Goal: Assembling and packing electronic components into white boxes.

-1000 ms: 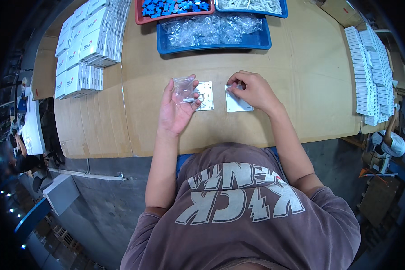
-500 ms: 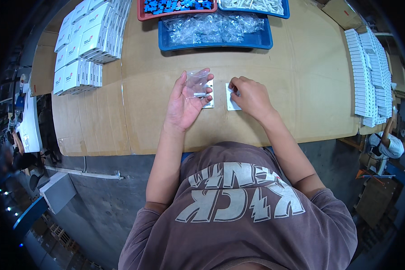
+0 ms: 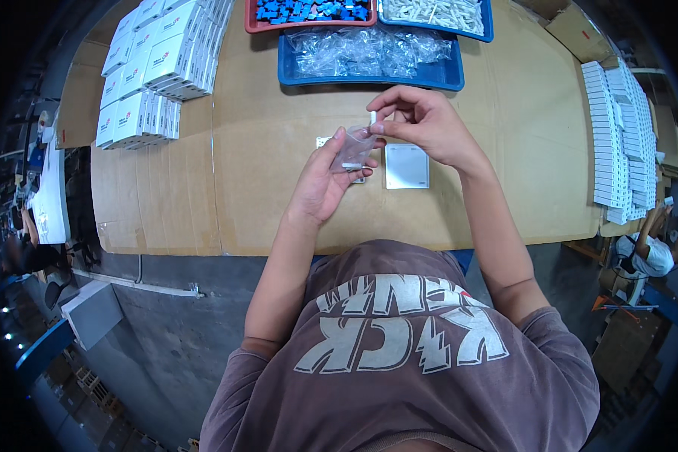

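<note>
brown cardboard (image 3: 279, 188) covers the work table. above it, the left hand (image 3: 328, 181) is curled around a small clear plastic bag (image 3: 352, 151) and holds it up. the right hand (image 3: 422, 124) is just beside it, its fingers pinched shut on a tiny white piece (image 3: 373, 117) right over the top of the bag. a flat white card (image 3: 407, 166) lies on the cardboard under the hands. a blue tray (image 3: 369, 75) full of clear bags sits farther back, near stacks of white boxes (image 3: 154, 68).
</note>
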A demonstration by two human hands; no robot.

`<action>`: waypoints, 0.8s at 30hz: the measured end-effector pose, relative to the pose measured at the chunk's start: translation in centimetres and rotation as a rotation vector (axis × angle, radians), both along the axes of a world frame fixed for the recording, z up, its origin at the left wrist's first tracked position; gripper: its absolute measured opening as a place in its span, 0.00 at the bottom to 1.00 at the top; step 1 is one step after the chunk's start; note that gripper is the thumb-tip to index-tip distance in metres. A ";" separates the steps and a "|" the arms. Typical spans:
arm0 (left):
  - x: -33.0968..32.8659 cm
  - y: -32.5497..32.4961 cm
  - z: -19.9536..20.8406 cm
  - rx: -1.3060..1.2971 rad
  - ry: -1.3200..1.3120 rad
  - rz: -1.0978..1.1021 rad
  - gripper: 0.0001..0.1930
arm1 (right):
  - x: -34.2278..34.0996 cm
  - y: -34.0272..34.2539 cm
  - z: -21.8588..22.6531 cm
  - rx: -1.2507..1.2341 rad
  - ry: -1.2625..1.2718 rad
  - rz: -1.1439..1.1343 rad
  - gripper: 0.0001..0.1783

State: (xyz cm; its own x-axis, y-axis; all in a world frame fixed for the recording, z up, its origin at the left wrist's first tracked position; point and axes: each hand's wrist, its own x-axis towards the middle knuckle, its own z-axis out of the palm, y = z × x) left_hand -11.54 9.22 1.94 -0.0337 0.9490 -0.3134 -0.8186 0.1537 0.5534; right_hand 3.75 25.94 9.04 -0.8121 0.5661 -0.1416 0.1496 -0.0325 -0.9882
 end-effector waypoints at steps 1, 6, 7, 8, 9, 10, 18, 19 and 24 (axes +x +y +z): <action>0.0 -0.1 0.0 -0.003 0.000 0.003 0.30 | -0.3 0.0 0.5 0.044 -0.101 0.087 0.08; 0.3 -0.2 0.6 -0.027 0.015 0.025 0.24 | -1.3 0.9 0.7 0.335 -0.081 0.240 0.08; 0.2 -0.3 0.3 -0.030 0.017 0.021 0.24 | -1.4 1.1 0.7 0.371 -0.073 0.320 0.07; 0.2 -0.4 -0.1 -0.044 0.044 0.013 0.23 | -1.5 1.2 0.8 0.407 -0.065 0.398 0.07; 0.3 -0.5 -0.3 -0.060 0.069 0.007 0.23 | -1.7 1.3 1.2 0.356 -0.113 0.461 0.07; 0.3 -0.5 -0.4 -0.063 0.069 0.002 0.23 | -1.9 1.3 1.2 0.352 -0.113 0.457 0.07; 0.2 -0.8 -1.0 -0.018 0.103 -0.060 0.25 | -2.1 -0.1 0.8 0.260 -0.127 0.396 0.08; 0.2 -0.7 -1.0 -0.018 0.102 -0.061 0.25 | -2.1 -0.2 0.6 0.263 -0.145 0.374 0.08; 0.3 0.1 0.0 -0.043 0.262 -0.102 0.28 | -1.9 0.3 -0.3 0.497 -0.155 0.355 0.08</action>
State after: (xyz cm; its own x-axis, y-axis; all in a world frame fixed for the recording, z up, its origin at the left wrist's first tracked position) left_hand -11.27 9.28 1.92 -0.0234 0.9375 -0.3471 -0.6278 0.2564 0.7349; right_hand 1.86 26.22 8.70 -0.9537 0.2943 -0.0619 0.2096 0.5028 -0.8386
